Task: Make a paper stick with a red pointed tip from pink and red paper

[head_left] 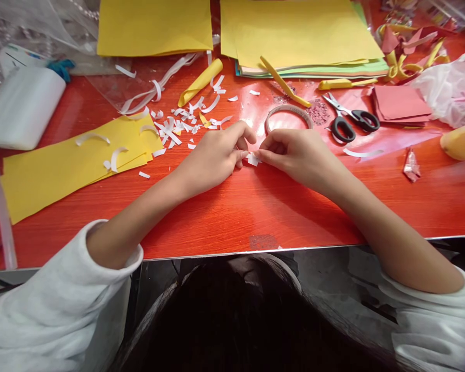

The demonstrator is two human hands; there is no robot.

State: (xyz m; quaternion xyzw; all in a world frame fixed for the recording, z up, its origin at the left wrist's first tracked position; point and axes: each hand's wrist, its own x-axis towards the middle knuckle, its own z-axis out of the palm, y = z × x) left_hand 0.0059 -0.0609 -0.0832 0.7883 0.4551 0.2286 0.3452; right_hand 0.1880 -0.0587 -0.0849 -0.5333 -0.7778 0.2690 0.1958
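Between my hands, just above the red table (201, 222), is a small white paper piece (252, 159). My left hand (217, 155) pinches its left side with thumb and fingers. On the other side, the thumb and forefinger of my right hand (290, 152) are closed on its right edge. Directly behind my right hand lies a roll of tape (269, 121), partly covered by it. White paper scraps (174, 126) are heaped beyond my left hand. Black-handled scissors (351, 119) lie partly open to the right of the tape.
Yellow strips (70, 165) lie at left, near a white device (27, 103). Stacked coloured sheets (302, 31) and a yellow sheet (155, 26) are at the back. Yellow paper rolls (201, 81), red paper squares (401, 103) and crumpled plastic (453, 85) lie around.
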